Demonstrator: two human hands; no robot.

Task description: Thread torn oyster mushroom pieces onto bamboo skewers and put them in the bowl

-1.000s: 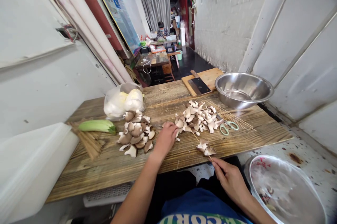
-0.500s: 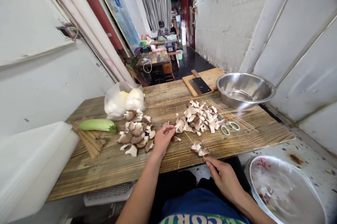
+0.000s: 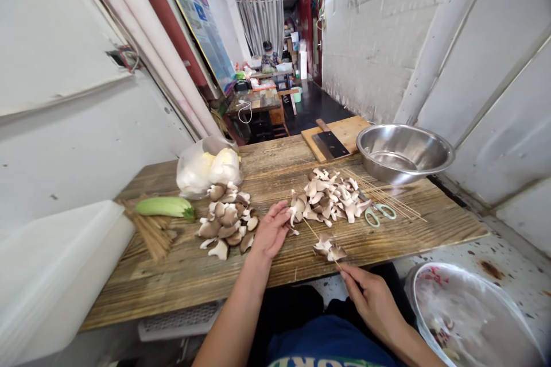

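Note:
My right hand (image 3: 370, 292) pinches the near end of a thin wooden skewer (image 3: 310, 228). Grey-brown oyster mushroom pieces (image 3: 329, 248) are threaded on it near my fingers, and its far end points toward the mushroom pile. My left hand (image 3: 272, 232) is turned partly palm up, its fingertips closed on a pale oyster mushroom piece (image 3: 293, 215) at the pile's left edge, close to the skewer's tip. Fingers partly hide that piece. The torn mushroom pile (image 3: 329, 194) lies ahead; a second pile of larger mushrooms (image 3: 228, 220) sits left of my left hand.
Green-handled scissors (image 3: 379, 213) and loose skewers (image 3: 396, 200) lie right of the pile. Behind are a steel basin (image 3: 404, 172), a cleaver (image 3: 330, 144) on a cutting board (image 3: 355, 124), and bagged vegetables (image 3: 193, 172). A green gourd (image 3: 166, 207) rests on skewers at left. A lined bin (image 3: 473, 309) stands right.
My left hand has turned from palm down to partly palm up beside the pile, fingertips on a mushroom piece. My right hand has brought the skewer slightly left, its tip toward my left fingers.

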